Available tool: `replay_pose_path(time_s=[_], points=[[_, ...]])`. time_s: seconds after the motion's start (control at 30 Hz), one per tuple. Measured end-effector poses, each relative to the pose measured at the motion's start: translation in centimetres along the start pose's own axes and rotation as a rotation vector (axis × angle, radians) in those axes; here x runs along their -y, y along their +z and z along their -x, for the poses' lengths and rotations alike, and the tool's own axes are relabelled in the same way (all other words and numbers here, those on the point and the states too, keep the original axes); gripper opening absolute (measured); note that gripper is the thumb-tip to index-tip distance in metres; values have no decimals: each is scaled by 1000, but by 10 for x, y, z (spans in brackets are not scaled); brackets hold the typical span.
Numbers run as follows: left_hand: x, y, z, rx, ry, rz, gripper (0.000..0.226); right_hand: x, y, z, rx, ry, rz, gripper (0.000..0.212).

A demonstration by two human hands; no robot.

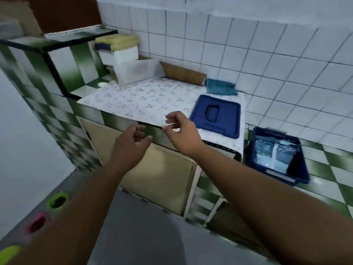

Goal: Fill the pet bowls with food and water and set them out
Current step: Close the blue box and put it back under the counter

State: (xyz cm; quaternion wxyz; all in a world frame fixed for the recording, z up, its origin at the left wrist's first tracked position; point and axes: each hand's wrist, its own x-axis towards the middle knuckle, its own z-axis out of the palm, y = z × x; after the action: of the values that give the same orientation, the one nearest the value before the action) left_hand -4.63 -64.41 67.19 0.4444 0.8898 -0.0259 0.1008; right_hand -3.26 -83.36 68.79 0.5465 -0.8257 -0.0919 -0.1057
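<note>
Three pet bowls stand in a row on the grey floor at the lower left: a green bowl [57,200], a pink bowl [37,222], and a yellow-green bowl [9,252] cut off by the frame edge. The green and pink ones look dark inside; the picture is too blurred to tell what they hold. My left hand [131,139] and my right hand [180,131] are raised in front of the counter's front edge, fingers loosely curled and apart, holding nothing. A blue bin [298,175] on the right holds clear plastic bags [273,153].
A floral-covered counter [141,100] carries a blue lid [229,119], a teal cloth [220,87], a brown board [183,74] and stacked white containers with a yellow lid [118,48]. Beige cabinet doors [160,176] sit below. White tiled wall behind.
</note>
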Motion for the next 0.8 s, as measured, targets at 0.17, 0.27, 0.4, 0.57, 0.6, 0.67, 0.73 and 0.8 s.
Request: replay_pose_path(time_s=[0.17, 0.27, 0.4, 0.57, 0.6, 0.67, 0.73, 0.8], points=[[-60, 84, -11, 80, 2, 46, 32, -45, -89, 3, -62, 33, 43, 21], [-84, 126, -17, 98, 2, 47, 33, -68, -135, 0, -101, 59, 62, 19], [-95, 168, -30, 116, 36, 3, 35, -97, -182, -7, -162, 119, 61, 19], [-93, 191, -62, 116, 74, -113, 39, -128, -217, -26, -230, 173, 50, 21], [-92, 195, -72, 112, 84, -148, 40, -132, -222, -31, -245, 171, 49, 22], [-90, 200, -89, 101, 97, -206, 41, -141, -231, -43, -268, 183, 65, 23], [-88, 202, -99, 77, 89, -220, 41, -148, -239, -56, -286, 197, 109, 22], [-85, 201, -107, 61, 64, -235, 43, -157, -248, -69, -316, 212, 162, 22]])
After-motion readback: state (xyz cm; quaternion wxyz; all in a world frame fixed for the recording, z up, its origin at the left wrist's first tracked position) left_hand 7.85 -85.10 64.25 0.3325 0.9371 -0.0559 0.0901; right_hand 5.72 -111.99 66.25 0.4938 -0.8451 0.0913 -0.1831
